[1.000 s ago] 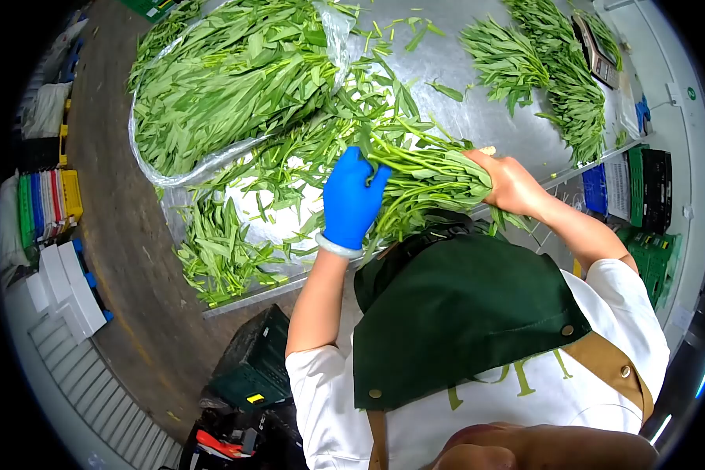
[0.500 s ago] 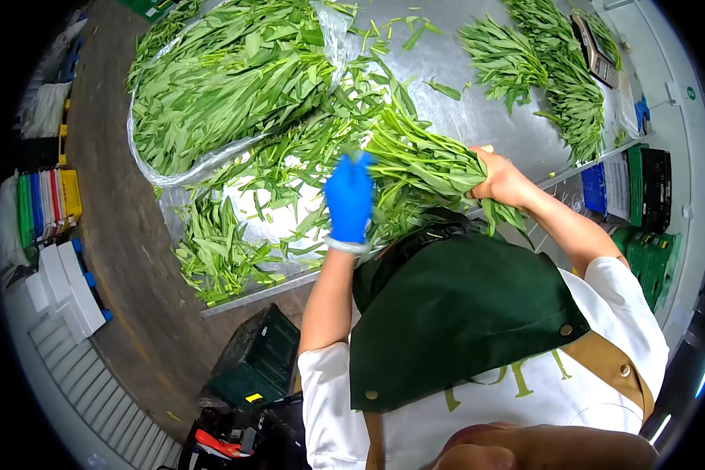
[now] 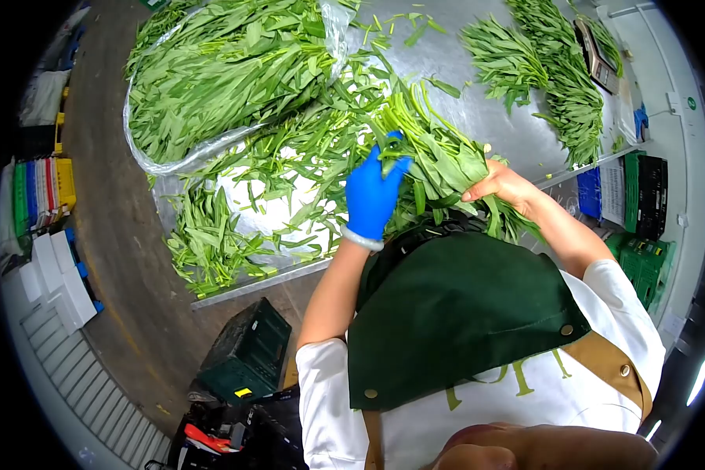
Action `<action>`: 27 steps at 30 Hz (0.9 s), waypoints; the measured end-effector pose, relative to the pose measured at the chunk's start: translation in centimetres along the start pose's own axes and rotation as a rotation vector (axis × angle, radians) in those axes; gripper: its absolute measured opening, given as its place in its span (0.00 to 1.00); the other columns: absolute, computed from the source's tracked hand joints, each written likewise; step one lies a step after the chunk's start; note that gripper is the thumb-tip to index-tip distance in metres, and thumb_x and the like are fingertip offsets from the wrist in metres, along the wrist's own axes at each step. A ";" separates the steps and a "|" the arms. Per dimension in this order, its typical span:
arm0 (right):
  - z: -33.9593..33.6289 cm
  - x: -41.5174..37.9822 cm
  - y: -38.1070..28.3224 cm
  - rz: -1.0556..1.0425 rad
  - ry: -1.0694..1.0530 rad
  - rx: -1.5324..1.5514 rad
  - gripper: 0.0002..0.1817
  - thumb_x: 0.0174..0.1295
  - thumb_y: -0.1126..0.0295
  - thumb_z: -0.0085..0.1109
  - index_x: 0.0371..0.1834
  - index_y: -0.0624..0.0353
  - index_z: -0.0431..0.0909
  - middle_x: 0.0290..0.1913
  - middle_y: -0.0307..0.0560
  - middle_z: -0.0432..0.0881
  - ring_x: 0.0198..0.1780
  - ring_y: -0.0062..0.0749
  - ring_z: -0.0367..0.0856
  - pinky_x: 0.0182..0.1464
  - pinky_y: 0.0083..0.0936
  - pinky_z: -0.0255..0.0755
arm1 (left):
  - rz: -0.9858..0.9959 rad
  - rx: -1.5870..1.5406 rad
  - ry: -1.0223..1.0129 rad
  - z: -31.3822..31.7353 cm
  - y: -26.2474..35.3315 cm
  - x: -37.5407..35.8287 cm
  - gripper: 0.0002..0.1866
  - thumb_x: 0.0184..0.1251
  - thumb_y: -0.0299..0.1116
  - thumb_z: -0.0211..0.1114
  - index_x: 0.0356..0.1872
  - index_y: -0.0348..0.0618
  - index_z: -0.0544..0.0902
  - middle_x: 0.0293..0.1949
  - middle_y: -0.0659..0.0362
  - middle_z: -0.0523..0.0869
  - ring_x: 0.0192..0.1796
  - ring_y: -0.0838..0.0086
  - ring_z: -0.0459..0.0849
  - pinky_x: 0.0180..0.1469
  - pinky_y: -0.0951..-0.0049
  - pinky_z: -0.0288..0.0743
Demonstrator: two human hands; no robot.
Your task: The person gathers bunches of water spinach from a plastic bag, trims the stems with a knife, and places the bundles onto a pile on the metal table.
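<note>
The right hand (image 3: 503, 186) grips a bunch of leafy greens (image 3: 450, 160); the left hand (image 3: 374, 188) (gloved in blue) is at the bunch's other side. Beyond, a clear plastic bag (image 3: 335, 33) packed with more greens (image 3: 227, 86) lies on the bench (image 3: 489, 113).

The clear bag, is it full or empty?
Full, as far as shows: leafy greens heap across the bag, whose plastic shows mainly at the edges. Its far side is out of view.
</note>
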State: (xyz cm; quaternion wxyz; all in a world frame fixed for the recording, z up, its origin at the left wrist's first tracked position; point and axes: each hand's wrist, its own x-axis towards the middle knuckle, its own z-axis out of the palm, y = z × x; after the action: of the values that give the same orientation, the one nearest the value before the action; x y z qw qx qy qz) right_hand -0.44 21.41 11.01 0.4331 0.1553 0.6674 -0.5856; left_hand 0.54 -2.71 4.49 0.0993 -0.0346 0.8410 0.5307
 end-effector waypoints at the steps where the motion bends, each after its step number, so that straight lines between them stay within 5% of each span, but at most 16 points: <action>1: 0.0 0.0 0.0 0.002 -0.002 -0.003 0.35 0.43 0.80 0.68 0.61 0.60 0.72 0.55 0.43 0.80 0.57 0.30 0.75 0.63 0.26 0.64 | 0.021 -0.327 0.079 0.5 -1.2 0.5 0.15 0.63 0.34 0.66 0.49 0.38 0.81 0.37 0.60 0.84 0.32 0.79 0.78 0.31 0.76 0.73; 2: -0.1 -0.1 0.1 0.008 -0.019 -0.017 0.36 0.43 0.81 0.67 0.62 0.60 0.72 0.56 0.43 0.79 0.59 0.30 0.74 0.64 0.26 0.63 | 0.043 -0.652 0.157 0.9 -3.0 1.2 0.15 0.65 0.36 0.65 0.48 0.37 0.81 0.36 0.60 0.83 0.32 0.79 0.77 0.31 0.74 0.72; 3: -0.3 -0.2 0.2 0.005 -0.025 -0.007 0.36 0.43 0.81 0.67 0.63 0.61 0.71 0.56 0.44 0.79 0.59 0.31 0.73 0.64 0.26 0.63 | 0.063 -0.577 0.308 -0.3 -4.6 2.9 0.13 0.69 0.36 0.61 0.47 0.38 0.82 0.31 0.62 0.82 0.30 0.80 0.77 0.31 0.79 0.70; 4: -0.6 -0.5 0.3 0.002 -0.031 0.004 0.36 0.43 0.81 0.67 0.63 0.61 0.71 0.57 0.44 0.79 0.60 0.31 0.73 0.65 0.26 0.62 | -0.146 -0.859 0.401 -2.3 -4.1 3.6 0.13 0.72 0.39 0.58 0.45 0.40 0.83 0.27 0.64 0.80 0.28 0.82 0.75 0.29 0.82 0.67; 7: -0.7 -1.0 0.3 -0.004 -0.030 0.027 0.37 0.44 0.82 0.66 0.64 0.61 0.70 0.58 0.44 0.79 0.60 0.31 0.74 0.65 0.26 0.63 | -0.208 -0.810 0.596 -7.3 -3.8 3.3 0.15 0.72 0.43 0.59 0.46 0.42 0.84 0.24 0.68 0.77 0.24 0.87 0.71 0.26 0.84 0.63; 10: -0.6 -1.3 0.2 0.012 -0.043 0.003 0.37 0.44 0.82 0.66 0.64 0.60 0.70 0.57 0.44 0.79 0.59 0.31 0.74 0.63 0.26 0.64 | -0.052 -0.496 0.154 -6.3 -2.7 2.2 0.15 0.69 0.39 0.62 0.50 0.42 0.84 0.28 0.64 0.83 0.27 0.85 0.76 0.29 0.82 0.68; 11: -0.5 -1.2 0.1 0.016 -0.055 0.000 0.37 0.43 0.82 0.67 0.64 0.60 0.70 0.57 0.44 0.79 0.58 0.30 0.74 0.63 0.26 0.64 | 0.042 -0.608 -0.048 -5.3 -2.5 1.8 0.16 0.66 0.36 0.64 0.52 0.42 0.84 0.29 0.63 0.84 0.28 0.81 0.78 0.32 0.76 0.73; 13: -0.2 -1.1 0.2 0.006 -0.065 -0.011 0.38 0.43 0.82 0.67 0.63 0.60 0.70 0.56 0.43 0.79 0.58 0.30 0.75 0.62 0.26 0.65 | 0.273 -0.271 -0.129 -3.2 -1.0 1.1 0.17 0.60 0.33 0.66 0.51 0.42 0.84 0.28 0.60 0.85 0.28 0.73 0.81 0.34 0.68 0.76; 15: -0.1 -0.9 0.4 -0.018 -0.067 -0.034 0.38 0.42 0.82 0.68 0.63 0.60 0.71 0.56 0.43 0.79 0.57 0.29 0.75 0.61 0.27 0.66 | 0.324 0.076 -0.169 -1.6 -1.5 1.2 0.16 0.61 0.34 0.66 0.48 0.40 0.83 0.24 0.60 0.84 0.27 0.74 0.81 0.31 0.70 0.74; 19: -0.9 -0.8 0.9 0.003 -0.089 -0.098 0.40 0.42 0.83 0.68 0.65 0.59 0.69 0.57 0.42 0.78 0.58 0.29 0.73 0.62 0.27 0.64 | -0.157 -0.472 -0.216 -3.1 -1.3 2.0 0.18 0.65 0.42 0.62 0.46 0.37 0.82 0.24 0.61 0.84 0.27 0.79 0.80 0.28 0.77 0.70; 20: -1.3 -0.9 1.5 -0.058 -0.094 -0.022 0.39 0.42 0.80 0.69 0.64 0.60 0.69 0.52 0.41 0.80 0.51 0.27 0.77 0.52 0.23 0.72 | -0.088 -0.778 -0.153 -4.4 -2.5 2.1 0.15 0.67 0.40 0.61 0.44 0.39 0.82 0.29 0.60 0.84 0.29 0.78 0.80 0.30 0.79 0.70; 22: -3.5 -0.7 3.3 -0.007 -0.128 0.074 0.37 0.42 0.76 0.70 0.62 0.61 0.70 0.46 0.41 0.80 0.42 0.24 0.78 0.40 0.20 0.74 | -0.146 -1.093 0.286 -6.2 -4.1 2.9 0.13 0.68 0.40 0.63 0.44 0.40 0.82 0.34 0.59 0.84 0.29 0.77 0.79 0.32 0.79 0.71; 23: -4.5 -0.5 4.0 0.017 -0.146 0.119 0.37 0.42 0.74 0.70 0.61 0.61 0.70 0.43 0.41 0.80 0.37 0.23 0.79 0.34 0.18 0.75 | -0.082 -1.063 0.435 -7.0 -5.6 3.4 0.16 0.67 0.40 0.64 0.46 0.39 0.81 0.35 0.59 0.84 0.29 0.77 0.79 0.32 0.78 0.72; 24: -5.0 -0.5 4.5 -0.005 -0.157 0.117 0.33 0.43 0.69 0.70 0.57 0.63 0.72 0.33 0.40 0.78 0.24 0.19 0.75 0.21 0.15 0.68 | -0.107 -1.013 0.434 -7.0 -6.1 3.5 0.17 0.67 0.41 0.65 0.47 0.38 0.80 0.35 0.58 0.84 0.30 0.76 0.80 0.33 0.77 0.74; 27: -6.4 0.1 6.2 -0.107 -0.214 0.173 0.26 0.45 0.68 0.68 0.49 0.66 0.74 0.25 0.40 0.76 0.19 0.21 0.71 0.21 0.16 0.64 | -0.166 -0.896 0.185 -5.1 -4.9 2.6 0.19 0.64 0.39 0.67 0.49 0.36 0.79 0.38 0.57 0.85 0.35 0.74 0.84 0.40 0.76 0.79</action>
State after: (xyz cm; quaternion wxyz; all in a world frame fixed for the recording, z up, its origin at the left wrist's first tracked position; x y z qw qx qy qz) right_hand 1.42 28.93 6.55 0.4551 0.0931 0.5717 -0.6763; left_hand -1.90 -9.33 1.77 0.0415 -0.1884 0.5286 0.8267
